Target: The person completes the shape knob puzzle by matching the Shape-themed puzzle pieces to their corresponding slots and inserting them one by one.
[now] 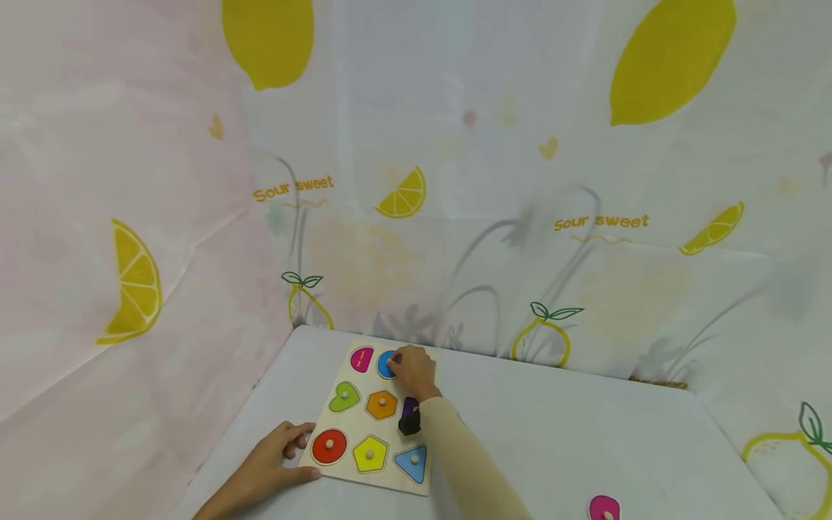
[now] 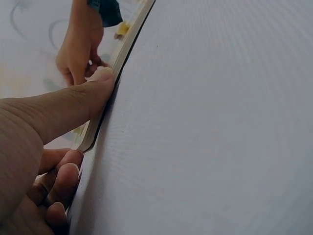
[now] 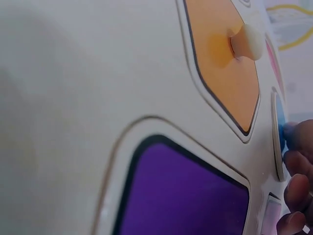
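A wooden knob puzzle board point(image 1: 398, 426) lies on the white table, bearing several coloured shapes. My left hand point(image 1: 269, 462) grips its near left corner; in the left wrist view, the thumb point(image 2: 78, 105) presses along one edge and the curled fingers sit at the corner. At the board's far side my right hand point(image 1: 414, 370) pinches the blue round piece point(image 1: 386, 365) at its middle, hiding its knob. The right wrist view shows fingertips point(image 3: 296, 191) against that blue piece point(image 3: 280, 122). Whether it sits fully in its recess I cannot tell.
On the board are a magenta piece point(image 1: 361, 360), green heart point(image 1: 344, 397), orange hexagon point(image 1: 382, 413), red circle point(image 1: 329, 455), yellow pentagon point(image 1: 370, 466) and blue triangle point(image 1: 406, 456). A loose magenta piece point(image 1: 601, 503) lies at the table's near right. Lemon-printed sheets hang behind.
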{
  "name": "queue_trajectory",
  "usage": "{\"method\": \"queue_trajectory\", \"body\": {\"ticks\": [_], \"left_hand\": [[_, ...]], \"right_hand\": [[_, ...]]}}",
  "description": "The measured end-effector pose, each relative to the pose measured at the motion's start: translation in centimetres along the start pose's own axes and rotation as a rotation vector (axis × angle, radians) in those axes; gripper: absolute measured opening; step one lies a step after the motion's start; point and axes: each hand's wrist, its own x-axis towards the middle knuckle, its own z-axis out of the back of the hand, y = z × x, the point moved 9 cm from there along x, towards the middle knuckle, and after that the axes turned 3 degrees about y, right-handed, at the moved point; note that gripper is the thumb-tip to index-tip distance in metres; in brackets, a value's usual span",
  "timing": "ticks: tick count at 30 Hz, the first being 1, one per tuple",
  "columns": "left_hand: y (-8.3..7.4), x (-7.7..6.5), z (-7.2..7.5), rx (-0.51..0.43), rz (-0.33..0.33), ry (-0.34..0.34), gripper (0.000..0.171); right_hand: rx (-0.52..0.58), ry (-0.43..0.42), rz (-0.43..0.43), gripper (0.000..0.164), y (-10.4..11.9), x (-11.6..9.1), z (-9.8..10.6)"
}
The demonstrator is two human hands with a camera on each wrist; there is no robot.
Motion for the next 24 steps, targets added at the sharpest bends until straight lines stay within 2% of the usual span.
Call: {"method": "queue_trajectory", "body": {"ticks": [7,12,18,24], "left_hand": [[-0.1,0.2,-0.2,0.006,0.006,0.007,0.082],[0.0,0.4,-0.2,0.018,0.017,0.007,0.082],[0.3,0.5,-0.3,0.022,0.041,0.007,0.082],[0.2,0.0,0.0,0.014,0.036,-0.008,0.081]], "right_hand": [[0.014,0.011,-0.001,0.014,-0.3,-0.3,0.3],[0.089,0.02,0.081,0.019,-0.6,-0.9,1.7],[0.119,0.007,0.15,0.013,-2.8,-3.2,5.9],[0.118,-0.043,0.15,0.007,-7.5,-7.1,10.5]]}}
